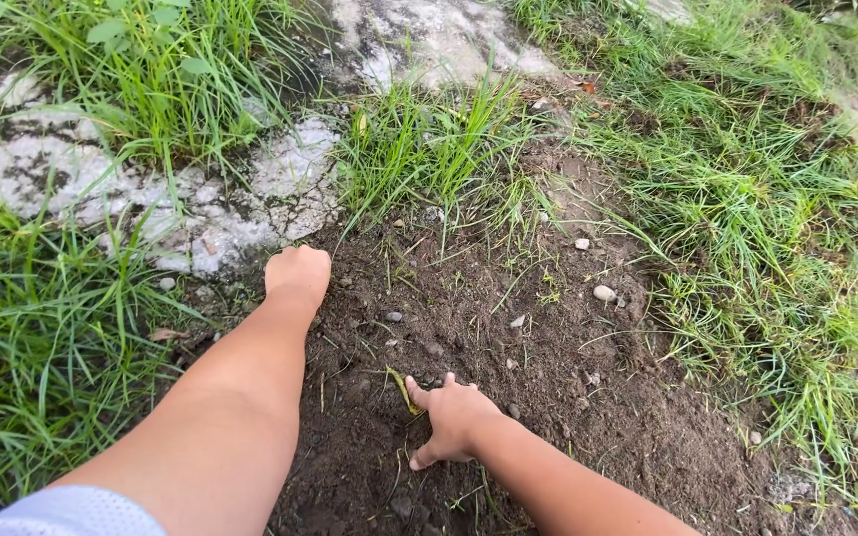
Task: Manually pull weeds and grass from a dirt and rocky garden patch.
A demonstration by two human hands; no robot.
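Presently, the right hand has its fingers curled into the bare soil patch, touching a yellowed grass blade; whether they pinch it cannot be told. The left hand is clenched, knuckles on the soil at the patch's upper left edge, beside pale rock. Grass borders the patch.
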